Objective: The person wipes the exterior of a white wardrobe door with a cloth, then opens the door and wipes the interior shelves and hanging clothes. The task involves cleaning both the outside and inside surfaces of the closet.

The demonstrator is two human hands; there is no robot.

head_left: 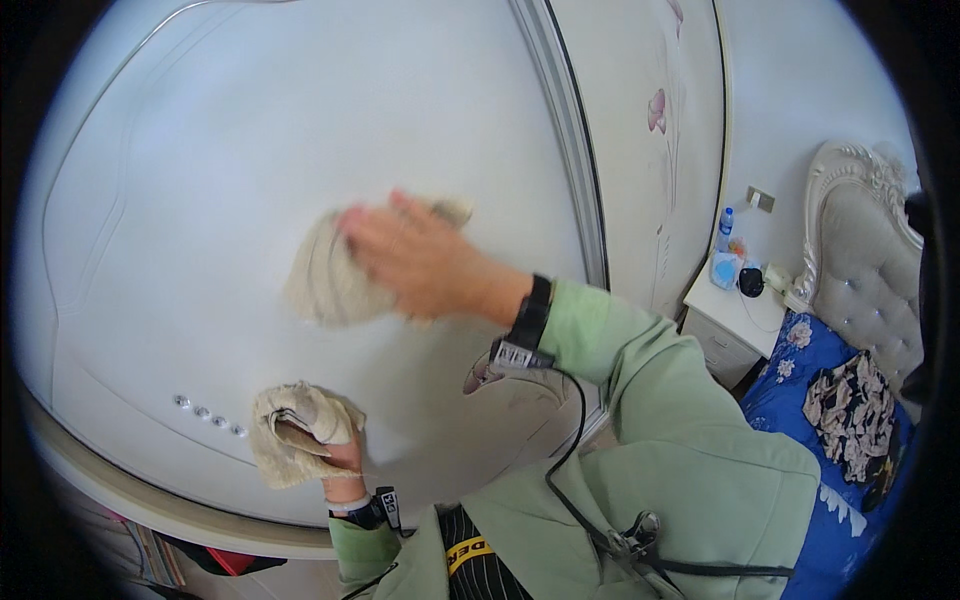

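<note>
My right hand presses a beige cloth flat against a white glossy wardrobe door; hand and cloth are slightly blurred. Lower down, my left hand grips a second, bunched beige cloth close to the door's lower part. Part of that hand is hidden behind the folds. A row of several round clear studs decorates the door just left of the bunched cloth. Both wrists wear black bands, and a cable runs from the right one.
Metal door edging runs down beside another panel with pink flowers. At right stand a white nightstand with a bottle and a bed with a tufted headboard. Clothing lies on blue bedding. Books show at lower left.
</note>
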